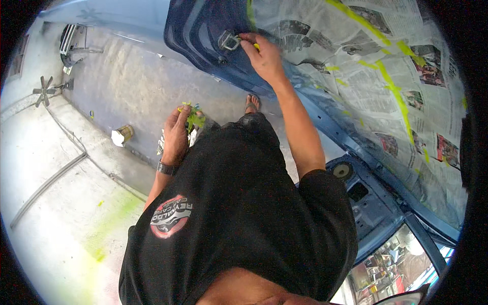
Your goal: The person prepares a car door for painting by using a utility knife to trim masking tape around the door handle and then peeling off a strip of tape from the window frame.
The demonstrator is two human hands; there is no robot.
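Observation:
My left hand, a dark watch on its wrist, is closed on crumpled yellow-green masking tape. Scraps of printed paper show beside it. Out ahead, my right hand reaches to a dark blue car body panel. Its thumb and finger pinch at the side of a small pale loop-shaped metal fitting on that panel. A bit of yellow-green tape shows at these fingers. Just below the fitting is a small black round part.
Newspaper held with yellow-green tape covers the car opening at right. An open blue door with a speaker stands near my right side. At left are a white wall, a fan and a can on the concrete floor.

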